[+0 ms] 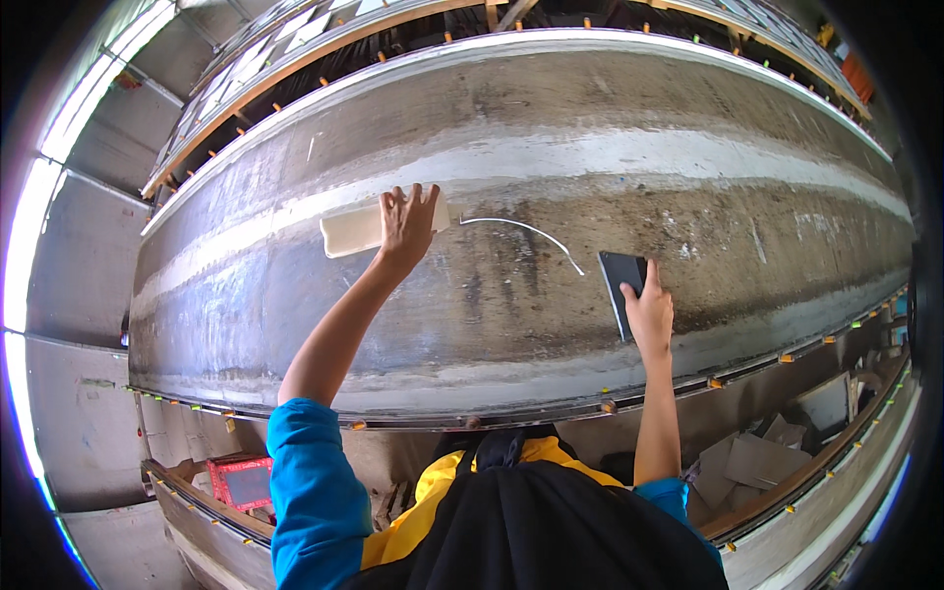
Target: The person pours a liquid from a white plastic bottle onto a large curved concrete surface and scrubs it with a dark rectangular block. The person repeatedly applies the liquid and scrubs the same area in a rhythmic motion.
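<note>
My left hand (pixel 409 224) grips a long cream-coloured piece (pixel 351 233) from above, its fingers bent over the right part. The piece lies at or just over the long, stained table (pixel 511 315); its left end has a shaped edge. I cannot tell whether it is solid or hollow. To the right, my right hand (pixel 649 313) holds a flat dark plate like a scraper (pixel 621 273) by its right side, thumb on its face. A light edge runs down the plate's left side. Between the hands a thin white curved strip (pixel 526 226) lies on the tabletop.
Small orange stops (pixel 609 405) line the table's near rail. Beyond the far edge stands another long table with pale sheets (pixel 295 34). Behind me, a red-framed screen (pixel 242 484) sits at left, and grey broken boards (pixel 757 460) are piled at right.
</note>
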Demonstrator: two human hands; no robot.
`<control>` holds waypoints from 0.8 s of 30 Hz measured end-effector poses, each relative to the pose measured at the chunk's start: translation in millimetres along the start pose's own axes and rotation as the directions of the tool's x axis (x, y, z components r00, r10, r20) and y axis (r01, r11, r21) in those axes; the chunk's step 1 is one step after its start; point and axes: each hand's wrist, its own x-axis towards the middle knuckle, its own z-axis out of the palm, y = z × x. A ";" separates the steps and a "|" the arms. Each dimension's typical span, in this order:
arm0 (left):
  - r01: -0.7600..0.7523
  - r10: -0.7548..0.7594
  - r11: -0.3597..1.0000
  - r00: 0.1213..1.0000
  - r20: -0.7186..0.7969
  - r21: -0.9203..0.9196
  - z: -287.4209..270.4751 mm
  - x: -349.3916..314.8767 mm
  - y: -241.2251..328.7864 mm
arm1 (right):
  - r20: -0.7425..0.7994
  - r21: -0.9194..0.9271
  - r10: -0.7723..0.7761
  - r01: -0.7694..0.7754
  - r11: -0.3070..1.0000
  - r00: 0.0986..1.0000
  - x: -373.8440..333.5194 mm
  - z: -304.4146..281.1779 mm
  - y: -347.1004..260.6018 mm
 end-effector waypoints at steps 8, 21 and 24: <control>0.239 -0.275 0.882 0.961 -0.032 -0.407 -9.2 -41.0 -80.5 | 0.036 -0.273 0.115 -0.101 0.957 0.993 46.9 120.4 -119.1; 0.264 -0.563 0.331 0.825 0.035 -0.906 -7.6 -84.0 -177.1 | -0.006 -0.373 0.023 -0.023 0.928 1.000 75.5 158.4 -218.4; 0.248 -0.610 0.296 0.792 0.017 -0.923 5.9 -92.1 -187.6 | -0.093 -0.630 -0.286 0.166 0.759 0.954 37.4 213.3 -266.4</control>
